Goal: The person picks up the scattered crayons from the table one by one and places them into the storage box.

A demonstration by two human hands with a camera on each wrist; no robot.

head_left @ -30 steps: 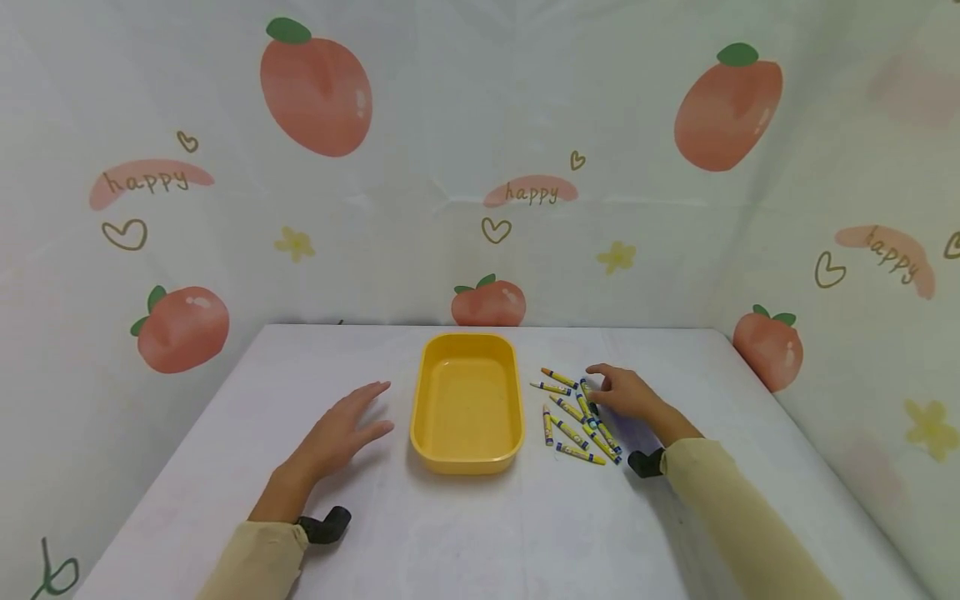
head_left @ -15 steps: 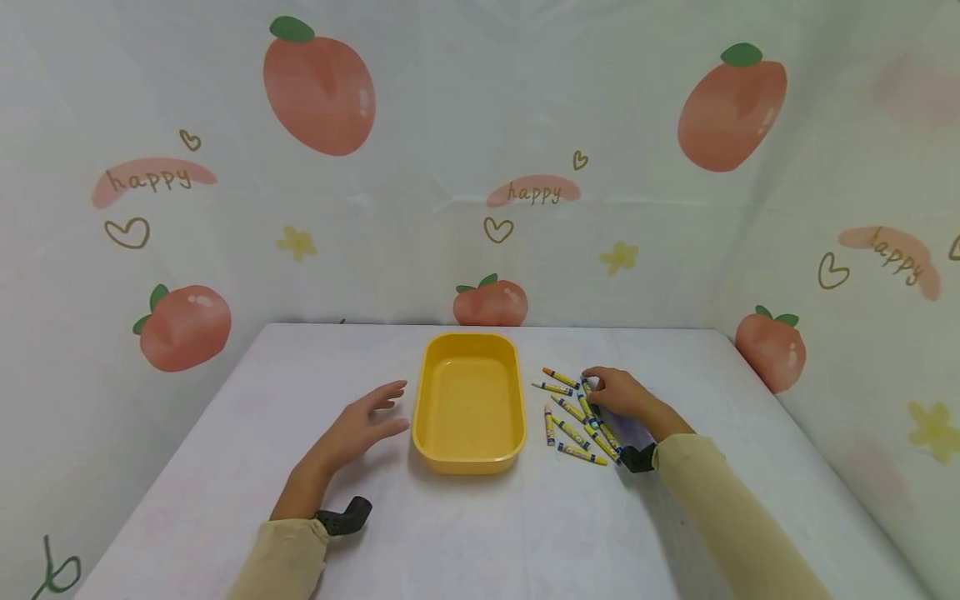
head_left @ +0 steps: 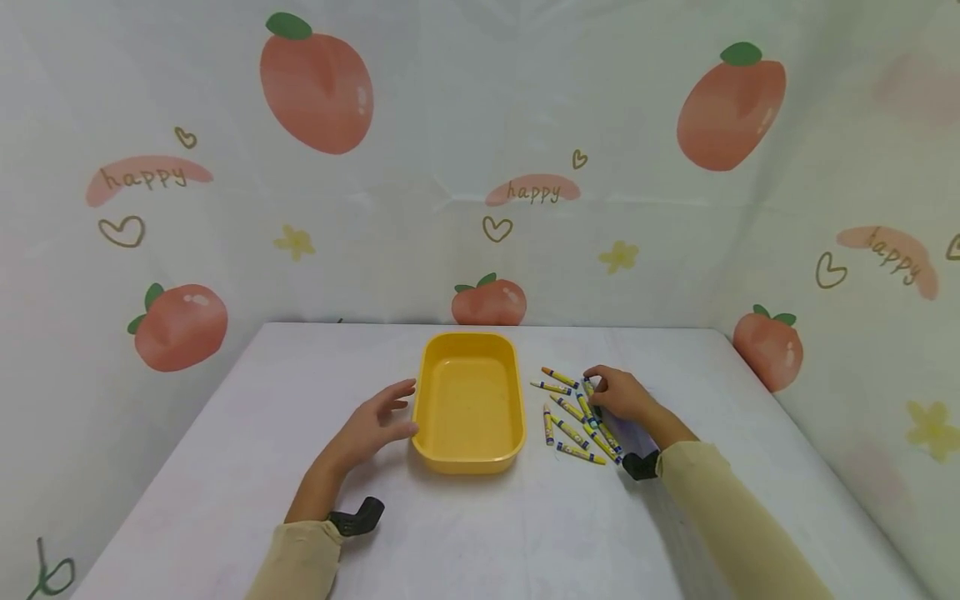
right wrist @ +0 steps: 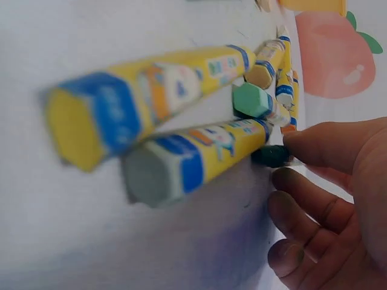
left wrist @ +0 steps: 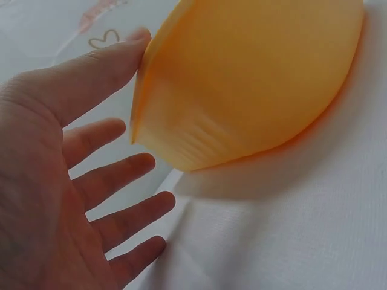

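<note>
A yellow plastic tray (head_left: pixel 468 467) stands on the white table. My left hand (head_left: pixel 373 429) is at its left side, thumb tip touching the rim and the other fingers extended and spread, as the left wrist view shows against the tray wall (left wrist: pixel 254 78). To the tray's right lie several crayons in yellow and blue wrappers. My right hand (head_left: pixel 626 396) is over their far right end, where thumb and index finger pinch a dark green crayon (right wrist: pixel 273 156), mostly hidden behind a grey-ended crayon (right wrist: pixel 151 175).
Close to the right wrist camera lies a yellow-ended crayon (right wrist: pixel 75 130), with a light green one (right wrist: pixel 251 99) farther off. A crayon (head_left: pixel 581 454) lies nearest the front. A white cloth backdrop (head_left: pixel 405 208) printed with fruit rises behind the table.
My left hand has moved right, from beside the tray up to its left rim. My right hand has shifted slightly left and its fingers have come down onto the dark green crayon.
</note>
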